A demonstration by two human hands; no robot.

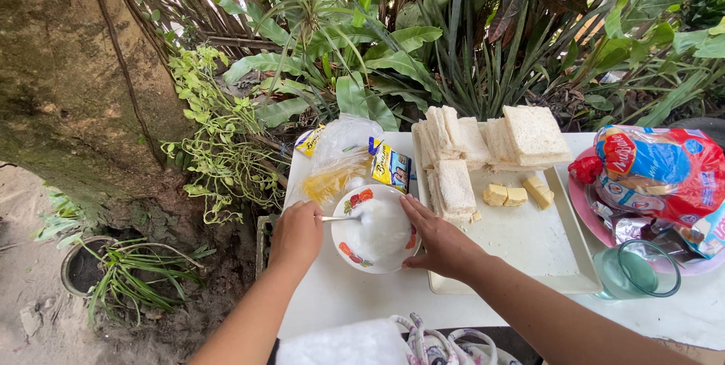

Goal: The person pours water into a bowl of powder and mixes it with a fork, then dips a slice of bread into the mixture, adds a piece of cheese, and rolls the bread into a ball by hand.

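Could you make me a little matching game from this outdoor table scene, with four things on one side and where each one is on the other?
Things:
1. bowl
2. bread slices
3. butter cubes
4. glass cup

Places:
A. stacked along the far edge of the tray
B. between the left hand and right hand
C. right of the tray, near the table edge
D. on the tray, just in front of the stacks

Pairs: 1-B, 2-A, 3-D, 4-C

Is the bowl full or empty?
Partly full: white liquid fills the flowered bowl; the left hand holds a spoon in it, the right hand steadies its rim.
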